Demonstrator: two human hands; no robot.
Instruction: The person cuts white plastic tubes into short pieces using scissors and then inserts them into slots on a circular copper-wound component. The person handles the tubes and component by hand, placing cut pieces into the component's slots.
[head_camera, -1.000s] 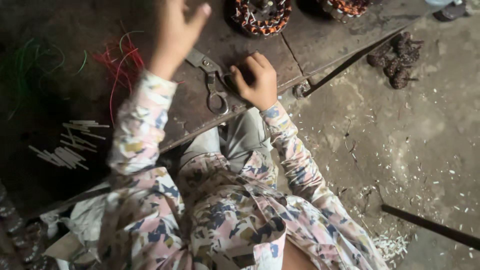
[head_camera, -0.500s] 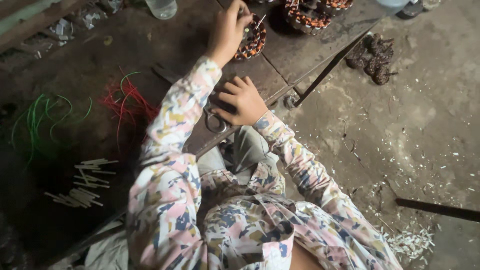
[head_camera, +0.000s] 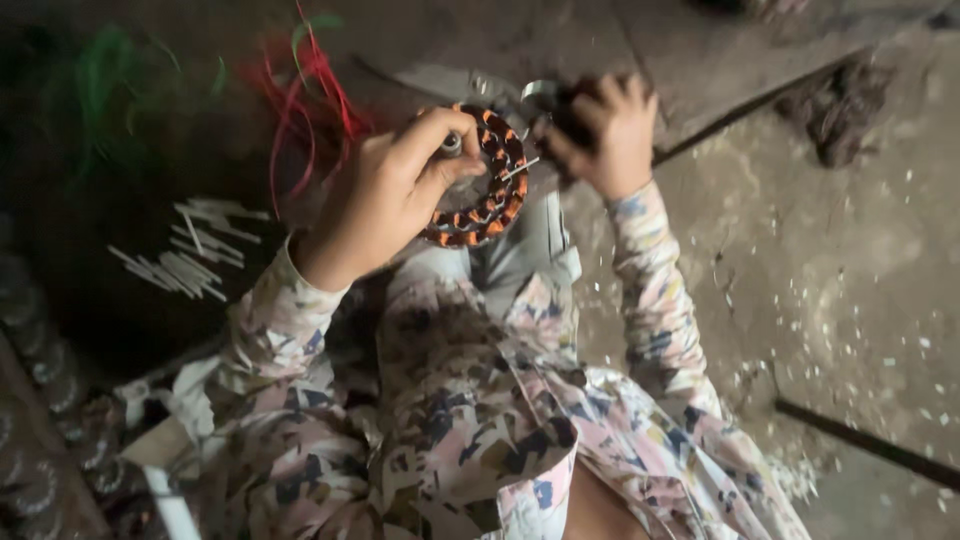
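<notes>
Left hand (head_camera: 395, 195) grips the wound coil ring (head_camera: 490, 195); right hand (head_camera: 605, 130) clutches scissors (head_camera: 545, 98).

Red wires (head_camera: 305, 95), white strips (head_camera: 185, 262) on dark bench (head_camera: 120, 330)

Left hand (head_camera: 390, 200) grips orange-black coil ring (head_camera: 485, 185); right hand (head_camera: 605, 130) clutches scissors (head_camera: 545, 100).

We are now holding the round orange-and-black wound coil (head_camera: 480, 180) in the left hand (head_camera: 385, 200), lifted off the far desk where it was lying half a second ago and drawn in over our lap. The right hand (head_camera: 605, 130), previously resting flat near the pliers, is now gripping a dark tool (head_camera: 560, 105) beside the coil.
</notes>
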